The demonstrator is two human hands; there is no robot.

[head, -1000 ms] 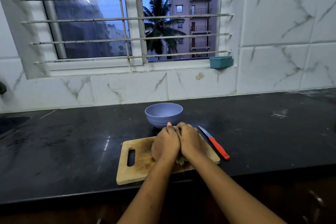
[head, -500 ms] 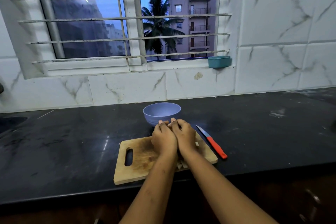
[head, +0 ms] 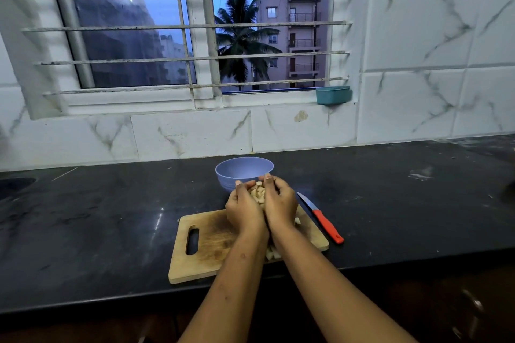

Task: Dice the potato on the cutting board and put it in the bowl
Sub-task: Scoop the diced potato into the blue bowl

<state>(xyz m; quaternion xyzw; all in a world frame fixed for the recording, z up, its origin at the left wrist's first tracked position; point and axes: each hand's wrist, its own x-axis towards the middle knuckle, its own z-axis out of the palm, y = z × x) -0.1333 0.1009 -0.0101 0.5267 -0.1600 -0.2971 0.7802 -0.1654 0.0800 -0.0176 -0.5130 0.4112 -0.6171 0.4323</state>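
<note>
A pile of pale diced potato (head: 258, 193) sits cupped between my left hand (head: 243, 210) and my right hand (head: 280, 205), whose fingers curl round it from both sides. The hands are lifted just above the far end of the wooden cutting board (head: 204, 245), close to the near rim of the lilac bowl (head: 244, 169). A few potato cubes (head: 273, 254) stay on the board under my forearms, and another cube (head: 297, 220) lies by my right wrist. The bowl's inside looks bare from here.
A knife with a red handle (head: 326, 225) lies on the black counter (head: 111, 217) just right of the board, blade pointing away. A teal tub (head: 333, 95) hangs at the window sill. The counter's front edge runs just below the board.
My hands, pressed together flat over the potato on the board, have scooped it up and moved forward toward the bowl; the diced pieces now show between them.
</note>
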